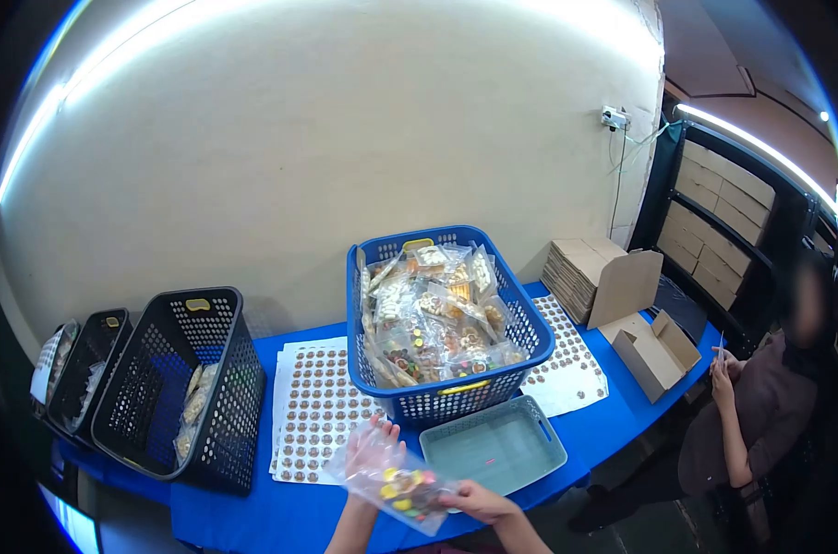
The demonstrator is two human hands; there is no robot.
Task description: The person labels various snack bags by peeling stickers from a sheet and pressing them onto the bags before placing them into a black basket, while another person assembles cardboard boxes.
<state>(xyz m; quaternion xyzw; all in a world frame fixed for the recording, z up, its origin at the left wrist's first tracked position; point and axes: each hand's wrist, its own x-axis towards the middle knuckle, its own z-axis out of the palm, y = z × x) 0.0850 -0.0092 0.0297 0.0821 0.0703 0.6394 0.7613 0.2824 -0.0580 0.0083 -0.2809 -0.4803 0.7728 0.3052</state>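
Observation:
A clear plastic bag point(406, 489) with yellow, brown and reddish pieces is held up at the bottom centre. My right hand point(480, 501) pinches its lower right corner. Behind the bag's upper left part lies my left hand point(375, 449), its fingers spread and partly seen through the plastic; whether it grips the bag is hard to see. Just beyond stands a blue basket point(451, 401) full of filled clear packets point(437, 309). A grey-green tray point(493, 450) with a small pink bit in it sits right of the bag.
Sticker sheets point(313, 406) lie on the blue table point(216, 499). Dark baskets point(243, 415) with packets stand at the left. An open cardboard box point(657, 355) and stacked flat cartons point(571, 277) are at the right. A person point(760, 415) sits beyond the table's right end.

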